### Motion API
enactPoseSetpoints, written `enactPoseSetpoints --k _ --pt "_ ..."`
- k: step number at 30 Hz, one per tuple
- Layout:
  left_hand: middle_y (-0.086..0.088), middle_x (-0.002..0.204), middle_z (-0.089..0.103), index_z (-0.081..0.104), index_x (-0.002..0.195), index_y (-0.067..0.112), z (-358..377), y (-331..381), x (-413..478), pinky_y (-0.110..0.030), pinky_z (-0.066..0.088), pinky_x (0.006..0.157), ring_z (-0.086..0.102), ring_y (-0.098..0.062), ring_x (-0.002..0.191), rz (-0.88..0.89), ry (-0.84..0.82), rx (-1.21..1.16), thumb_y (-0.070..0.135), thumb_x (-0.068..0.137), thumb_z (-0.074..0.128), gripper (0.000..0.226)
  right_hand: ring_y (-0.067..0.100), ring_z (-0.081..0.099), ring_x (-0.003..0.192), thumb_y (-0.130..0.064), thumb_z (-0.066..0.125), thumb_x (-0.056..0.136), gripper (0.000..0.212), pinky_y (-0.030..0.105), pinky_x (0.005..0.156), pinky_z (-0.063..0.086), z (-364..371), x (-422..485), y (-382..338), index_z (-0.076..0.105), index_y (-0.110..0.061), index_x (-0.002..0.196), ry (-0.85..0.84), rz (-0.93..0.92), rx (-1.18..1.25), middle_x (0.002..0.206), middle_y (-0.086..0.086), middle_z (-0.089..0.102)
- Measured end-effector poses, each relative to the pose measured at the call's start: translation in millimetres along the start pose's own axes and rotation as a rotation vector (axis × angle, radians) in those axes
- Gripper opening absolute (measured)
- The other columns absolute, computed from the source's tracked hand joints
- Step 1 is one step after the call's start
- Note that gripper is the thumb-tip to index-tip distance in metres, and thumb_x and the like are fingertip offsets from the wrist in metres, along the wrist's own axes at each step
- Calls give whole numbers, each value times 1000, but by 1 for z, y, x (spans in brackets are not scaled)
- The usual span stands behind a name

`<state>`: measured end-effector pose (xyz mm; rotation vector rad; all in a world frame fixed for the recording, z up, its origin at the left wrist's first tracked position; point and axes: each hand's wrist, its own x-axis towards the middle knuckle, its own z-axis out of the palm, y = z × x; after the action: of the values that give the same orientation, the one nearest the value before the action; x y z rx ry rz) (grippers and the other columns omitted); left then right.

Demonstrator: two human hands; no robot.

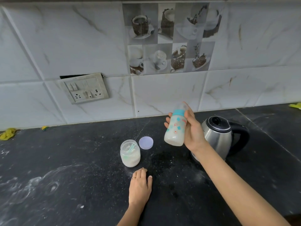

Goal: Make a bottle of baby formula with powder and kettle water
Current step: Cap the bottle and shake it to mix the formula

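My right hand (192,128) grips a baby bottle (175,129) in the air above the black counter, tilted slightly, with its teal collar and clear cap on top and milky white liquid inside. My left hand (140,185) rests flat on the counter, fingers straight, just in front of the open powder jar (130,155). The jar holds white powder and a teal scoop. Its pale purple lid (146,143) lies flat beside it on the right. The steel kettle (218,137) with a black handle stands behind my right forearm.
The black stone counter (73,160) carries white powder smears at the left front. A switch and socket panel (84,88) sits on the tiled wall. Yellow cloths lie at the far left (7,133) and far right (295,106) by the wall.
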<state>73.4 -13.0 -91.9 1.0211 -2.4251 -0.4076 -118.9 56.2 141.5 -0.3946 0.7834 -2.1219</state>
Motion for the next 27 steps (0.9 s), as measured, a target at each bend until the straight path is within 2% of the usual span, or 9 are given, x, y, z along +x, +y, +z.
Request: enactPoseSetpoints --k 2,5,9,13,16,18,22,25,27 --pt "-1 111 63 61 108 13 0 1 0 -33 50 89 57 -21 104 -6 -6 -5 29 90 58 24 34 69 83 -25 54 92 32 51 80 58 1 2 -1 47 -22 123 32 -43 64 105 23 60" --pt "0 112 62 60 108 13 0 2 0 -33 49 90 56 -21 104 -8 -5 -3 29 91 57 24 32 71 81 -29 61 84 50 47 73 59 0 6 -5 41 -18 129 97 -61 167 108 22 56" --pt "-1 110 63 61 107 13 -1 3 0 -33 50 89 57 -21 103 -3 0 7 28 90 58 23 35 69 84 -26 55 91 32 51 80 58 -1 -2 -2 50 -25 122 9 13 33 100 22 65" --pt "-1 109 64 61 105 12 0 3 -1 -34 51 87 58 -21 101 2 -2 12 27 89 60 22 35 70 82 -25 58 91 41 50 75 58 1 8 -11 43 -21 128 114 -54 179 114 23 53" --pt "-2 108 64 62 105 12 0 3 0 -34 52 85 58 -21 100 2 5 14 27 88 62 22 36 69 89 -26 52 96 30 50 81 57 -4 4 -7 48 -25 126 11 7 27 105 22 64" --pt "-2 109 64 62 105 12 0 3 0 -34 51 86 58 -21 101 -2 1 14 27 89 61 23 36 68 89 -25 51 97 25 51 82 56 -1 3 -9 50 -25 122 12 -19 57 103 23 64" --pt "-2 113 63 61 108 12 -1 3 -1 -33 50 89 57 -20 104 -7 -10 16 28 91 58 24 34 69 84 -28 61 86 49 49 78 58 -1 5 -13 42 -19 130 74 -56 169 103 21 60" --pt "-3 111 64 62 107 11 -2 4 -1 -34 51 87 58 -21 103 2 -7 16 27 90 60 24 34 69 87 -28 56 92 37 49 82 57 -2 -6 -9 47 -22 128 0 5 23 101 21 67" --pt "-3 111 64 62 107 11 -3 4 0 -34 50 88 58 -21 103 -3 -15 14 27 90 60 24 35 69 86 -27 64 86 55 50 81 57 -2 -3 -11 42 -14 136 59 -46 95 103 22 63"
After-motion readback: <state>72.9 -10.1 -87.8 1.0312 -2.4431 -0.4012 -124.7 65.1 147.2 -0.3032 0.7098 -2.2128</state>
